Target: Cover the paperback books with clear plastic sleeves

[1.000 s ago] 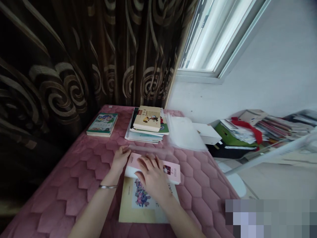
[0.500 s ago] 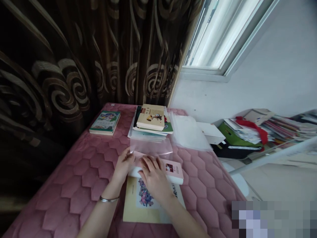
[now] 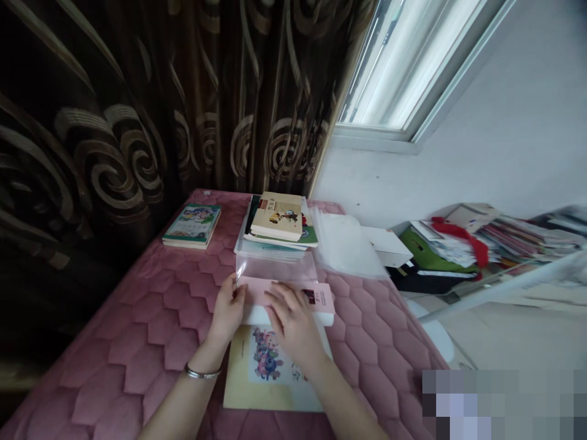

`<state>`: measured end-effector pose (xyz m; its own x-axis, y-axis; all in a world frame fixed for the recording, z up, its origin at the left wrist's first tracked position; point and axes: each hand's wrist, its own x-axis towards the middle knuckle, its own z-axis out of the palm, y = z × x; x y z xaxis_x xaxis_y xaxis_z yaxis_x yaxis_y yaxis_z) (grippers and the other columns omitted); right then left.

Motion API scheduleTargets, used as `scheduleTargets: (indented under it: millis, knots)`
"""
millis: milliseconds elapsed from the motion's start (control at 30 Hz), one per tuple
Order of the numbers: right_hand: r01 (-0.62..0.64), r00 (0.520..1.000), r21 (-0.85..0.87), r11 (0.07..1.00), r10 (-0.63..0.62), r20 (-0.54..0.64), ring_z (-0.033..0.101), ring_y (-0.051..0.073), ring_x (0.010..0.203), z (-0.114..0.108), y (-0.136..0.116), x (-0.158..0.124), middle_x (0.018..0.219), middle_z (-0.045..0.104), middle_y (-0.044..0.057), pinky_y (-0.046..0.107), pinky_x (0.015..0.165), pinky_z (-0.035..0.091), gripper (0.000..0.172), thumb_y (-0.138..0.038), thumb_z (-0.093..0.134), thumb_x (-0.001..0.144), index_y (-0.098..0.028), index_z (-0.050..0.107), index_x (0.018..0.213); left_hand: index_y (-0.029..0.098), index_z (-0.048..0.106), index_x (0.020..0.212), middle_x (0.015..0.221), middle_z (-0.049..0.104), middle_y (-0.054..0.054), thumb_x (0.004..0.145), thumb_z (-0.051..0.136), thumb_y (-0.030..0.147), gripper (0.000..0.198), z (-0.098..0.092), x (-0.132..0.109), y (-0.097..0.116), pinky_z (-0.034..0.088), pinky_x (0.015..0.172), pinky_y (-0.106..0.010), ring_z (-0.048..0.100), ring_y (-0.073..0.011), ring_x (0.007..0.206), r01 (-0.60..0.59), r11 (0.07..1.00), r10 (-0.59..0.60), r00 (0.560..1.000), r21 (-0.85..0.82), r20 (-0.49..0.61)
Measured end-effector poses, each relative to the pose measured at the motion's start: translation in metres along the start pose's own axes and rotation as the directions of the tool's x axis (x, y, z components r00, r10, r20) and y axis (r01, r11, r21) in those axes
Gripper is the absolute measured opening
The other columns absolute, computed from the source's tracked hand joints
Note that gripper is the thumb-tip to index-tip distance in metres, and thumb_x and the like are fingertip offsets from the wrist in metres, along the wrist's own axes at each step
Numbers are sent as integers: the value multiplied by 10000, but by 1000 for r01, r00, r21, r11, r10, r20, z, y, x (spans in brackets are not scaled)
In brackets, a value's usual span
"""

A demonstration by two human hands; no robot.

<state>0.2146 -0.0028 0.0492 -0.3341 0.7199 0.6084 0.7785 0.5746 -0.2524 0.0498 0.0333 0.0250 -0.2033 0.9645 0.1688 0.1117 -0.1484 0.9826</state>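
Observation:
A thick book [image 3: 254, 293] with a pink spine lies crosswise before me, spine up, its white side facing me. From its far side stretches a clear plastic book cover [image 3: 275, 267]. At the left end, my left hand [image 3: 228, 311] pinches the plastic's edge beside the spine. My right hand [image 3: 293, 324] lies over the middle of the spine, fingers stretched out and resting on it. Nearer to me, partly under the thick book and my right arm, is a flat yellow book [image 3: 247, 391] with cartoon figures on its cover.
On the pink quilted bed surface [image 3: 151, 330] stand a stack of books [image 3: 277, 220], green-covered books [image 3: 192, 226] at left, and clear plastic sheets [image 3: 348, 244]. A white box [image 3: 387, 244] and piled papers [image 3: 447, 247] are at right. A dark curtain [image 3: 206, 91] hangs behind.
The thick book has shifted slightly left and away from me with both hands. My left thumb has come down onto the plastic at the spine's end; the whole view has shifted slightly.

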Motion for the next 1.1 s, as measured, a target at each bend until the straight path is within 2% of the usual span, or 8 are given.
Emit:
scheduleTargets:
  millis: [100,233,300,433,533,633,833,1100]
  knots:
    - [-229,962,-21,973,223,-159,520,273,1064,-13,21,0,1136,583,113,484,909,426,205,-255,466,899,-217,637,1005,160,566,1032,871,688,-44,762,561,293,302,0,-1,0,476,776,-298,635,-178,800,0,1000,-1,999,-29,-50]
    - [-533,813,45,845,526,-251,497,341,1087,-9,57,-6,1100,580,172,518,888,411,299,-410,519,836,-166,603,986,164,575,1046,897,679,-44,756,565,284,314,1,-3,0,467,766,-282,621,-168,810,0,1000,-1,997,-13,-81]
    - [-599,751,196,776,630,-199,526,334,1070,-1,72,-10,1074,602,179,482,888,422,412,-474,534,807,-141,576,1046,162,577,1042,901,671,-48,763,559,293,308,1,-3,-1,463,763,-282,613,-168,814,-5,1000,6,995,4,-95]
    - [-693,612,472,545,791,-15,576,265,1075,15,86,-16,1150,620,123,366,899,439,523,-524,589,762,-176,530,1147,156,576,1045,898,665,-51,786,545,306,301,2,-4,-6,462,743,-275,605,-165,805,-15,1000,17,995,14,-98]
    - [-719,548,558,414,832,88,620,253,971,21,90,-18,1016,665,84,348,830,471,460,-506,647,702,-189,559,1023,157,574,1062,887,652,-47,805,528,307,301,3,-5,-9,463,736,-272,599,-162,804,-31,999,35,994,40,-104]
    - [-710,495,628,318,860,125,640,238,843,27,94,-19,882,675,57,326,717,494,430,-473,708,630,-197,553,923,163,576,1067,882,641,-45,811,527,298,293,4,-5,-11,463,753,-280,596,-166,823,-57,995,67,989,76,-135]
    - [-669,433,724,167,879,198,647,213,690,36,99,-22,778,692,39,285,562,482,484,-458,741,588,-191,569,953,158,564,1074,929,637,-66,832,496,288,283,5,-6,-12,465,780,-296,593,-174,852,-66,989,85,986,135,-141]
    - [-671,435,733,113,861,266,608,187,550,28,95,-17,673,688,38,263,461,429,427,-452,743,572,-168,638,875,161,567,1033,911,637,-61,831,496,288,250,5,-7,-6,472,766,-293,595,-175,840,-94,984,116,982,154,-146]
